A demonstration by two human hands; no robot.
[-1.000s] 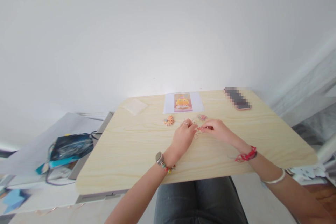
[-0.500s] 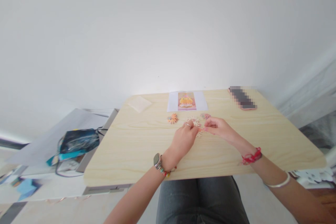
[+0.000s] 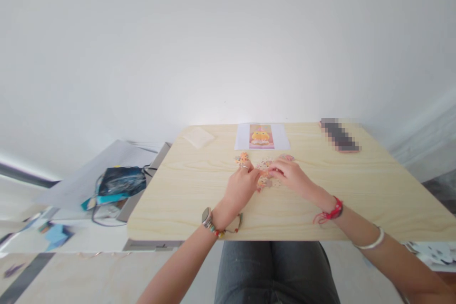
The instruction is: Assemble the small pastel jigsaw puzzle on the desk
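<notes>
The left hand point(image 3: 241, 185) and right hand point(image 3: 292, 176) work just apart over a loose pile of jigsaw puzzle pieces point(image 3: 270, 183) on the wooden-topped table point(image 3: 185, 199). The fingers of both are drawn in to a narrow pinch at the pile; the pieces are so small that I cannot tell whether either hand holds one. A ring point(image 3: 244, 166) sits on a left finger, with a watch point(image 3: 206, 217) at that wrist; a red cord bracelet point(image 3: 334, 210) circles the right.

Beyond the left knuckles lies a cluster of orange pieces point(image 3: 243, 156), and beyond the right fingers a pinkish cluster point(image 3: 288, 156). Farther back, a white sheet point(image 3: 281, 137) bears a printed picture point(image 3: 261, 137) of an orange figure. A pale, flat packet point(image 3: 198, 137) lies toward the table's left rear corner, a pixelated smartphone point(image 3: 340, 137) toward the right.
</notes>
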